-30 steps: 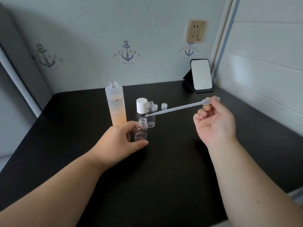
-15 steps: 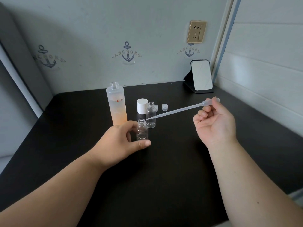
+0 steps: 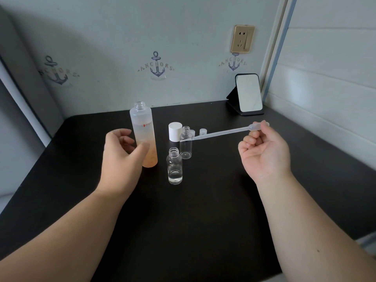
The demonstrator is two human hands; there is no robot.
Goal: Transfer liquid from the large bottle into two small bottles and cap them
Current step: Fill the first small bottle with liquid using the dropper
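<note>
The large frosted bottle (image 3: pixel 144 135), uncapped and orange toward its base, stands on the black table (image 3: pixel 203 210). My left hand (image 3: pixel 120 159) is spread just in front of it, thumb near its lower part, holding nothing. A small clear bottle (image 3: pixel 174 165) with a little liquid stands free to the right of that hand. Behind it stands a second small clear bottle (image 3: pixel 186 143), uncapped. My right hand (image 3: pixel 264 151) pinches the bulb of a plastic pipette (image 3: pixel 221 132), whose tip points left at the second bottle's upper part.
The big bottle's white cap (image 3: pixel 175 132) stands behind the small bottles, with two small clear caps (image 3: pixel 203 131) beside it. A small mirror on a black stand (image 3: pixel 248 94) sits in the back right corner. Walls close the table at back and right.
My left hand has let go of the near small bottle and moved left toward the large bottle. The small bottle now stands alone. The pipette has barely moved.
</note>
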